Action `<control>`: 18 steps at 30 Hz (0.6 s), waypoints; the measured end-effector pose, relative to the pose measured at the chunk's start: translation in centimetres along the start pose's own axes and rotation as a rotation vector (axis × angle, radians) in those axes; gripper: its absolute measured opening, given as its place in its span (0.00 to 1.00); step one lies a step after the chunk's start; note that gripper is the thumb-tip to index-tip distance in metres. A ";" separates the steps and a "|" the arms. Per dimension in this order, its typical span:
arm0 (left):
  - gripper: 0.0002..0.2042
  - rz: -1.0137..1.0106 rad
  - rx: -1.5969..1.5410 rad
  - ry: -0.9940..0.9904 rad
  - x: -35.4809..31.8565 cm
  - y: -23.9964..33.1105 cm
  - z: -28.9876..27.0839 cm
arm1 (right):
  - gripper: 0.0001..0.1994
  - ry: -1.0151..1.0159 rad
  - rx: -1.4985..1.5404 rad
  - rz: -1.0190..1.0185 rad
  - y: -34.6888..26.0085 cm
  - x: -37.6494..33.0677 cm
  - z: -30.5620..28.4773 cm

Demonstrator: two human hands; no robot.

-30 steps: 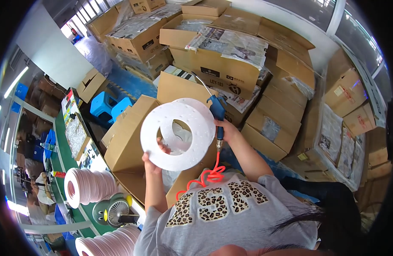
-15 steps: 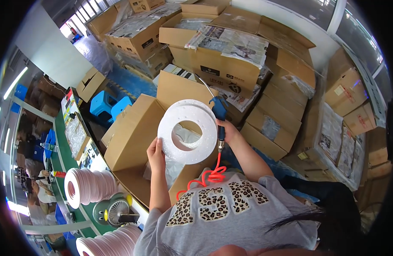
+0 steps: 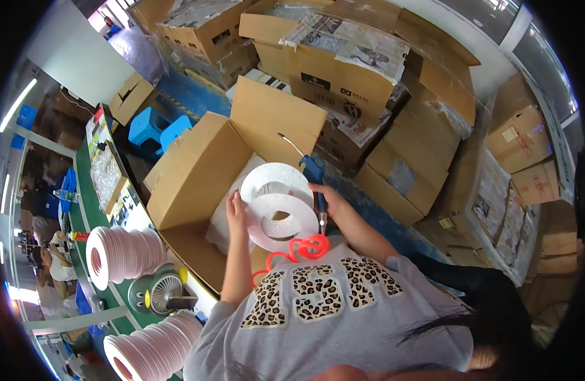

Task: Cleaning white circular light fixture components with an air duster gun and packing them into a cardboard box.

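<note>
An open cardboard box [image 3: 197, 171] stands in front of me with a plastic liner inside. My left hand [image 3: 235, 213] grips the left edge of a flat white ring-shaped reel [image 3: 299, 222], held low over the box opening. A second white ring [image 3: 261, 179] lies just behind it inside the box. My right hand [image 3: 329, 199] is at the reel's right edge and is closed on a blue air gun [image 3: 314, 171]. A red coiled hose [image 3: 304, 247] hangs from the gun down against my grey shirt.
Two stacks of pink-white reels [image 3: 122, 256] [image 3: 158, 347] lie on the green bench at lower left, a small fan [image 3: 163, 292] between them. Blue stools [image 3: 156, 129] stand beyond the box. Stacked cardboard boxes [image 3: 343, 76] fill the back and right.
The white reel was held up high and tilted toward me; it has come down and lies nearly flat over the box, both hands lowering with it.
</note>
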State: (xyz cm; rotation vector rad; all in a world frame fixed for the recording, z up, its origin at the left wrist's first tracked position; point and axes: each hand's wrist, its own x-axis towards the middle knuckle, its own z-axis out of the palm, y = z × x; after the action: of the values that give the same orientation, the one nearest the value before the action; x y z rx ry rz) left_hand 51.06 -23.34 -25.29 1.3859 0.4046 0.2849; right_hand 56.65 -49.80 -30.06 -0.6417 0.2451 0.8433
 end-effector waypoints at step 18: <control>0.28 -0.492 0.019 -0.445 -0.6 1.0 -2.1 | 0.23 0.090 0.029 0.005 0.6 -2.6 2.7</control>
State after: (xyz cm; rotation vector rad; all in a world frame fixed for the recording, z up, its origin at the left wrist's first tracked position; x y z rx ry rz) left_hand 49.68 -21.58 -24.48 1.2772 0.3619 -0.4254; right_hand 54.41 -49.42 -27.01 -0.6527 0.3397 0.8155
